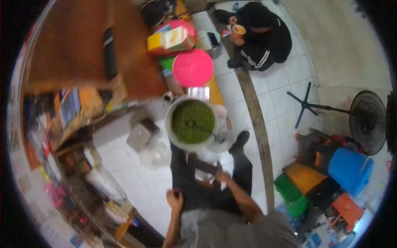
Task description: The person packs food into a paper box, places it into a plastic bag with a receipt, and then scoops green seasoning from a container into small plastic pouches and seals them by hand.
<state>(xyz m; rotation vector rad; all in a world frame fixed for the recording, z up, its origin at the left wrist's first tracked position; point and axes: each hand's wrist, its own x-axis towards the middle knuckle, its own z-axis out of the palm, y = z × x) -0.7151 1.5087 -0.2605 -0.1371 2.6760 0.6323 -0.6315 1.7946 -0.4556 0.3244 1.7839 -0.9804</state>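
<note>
1. In the head view, your right hand (222, 177) is at the right edge of a dark block (196, 162) with a pale patch; blur hides what the block is.
2. Your right fingers bend in there, but you cannot tell how tightly they close, or on what.
3. The block is between your legs, just below the tub (191, 146).
4. Your left hand (175, 199) is beside your left thigh, apart from the block; its fingers look curled, and you cannot tell whether they hold anything.
5. The tub, ahead of you, contains a green mass (192, 120) with some dark spots near its middle.
6. Beyond the tub is a round pink lid (192, 68).
7. At upper right, another person (273, 39) in black sits on the tiles (275, 80), holding a cup (239, 29).
8. To your right are a fan (367, 122) and a blue bin (350, 169).
</note>
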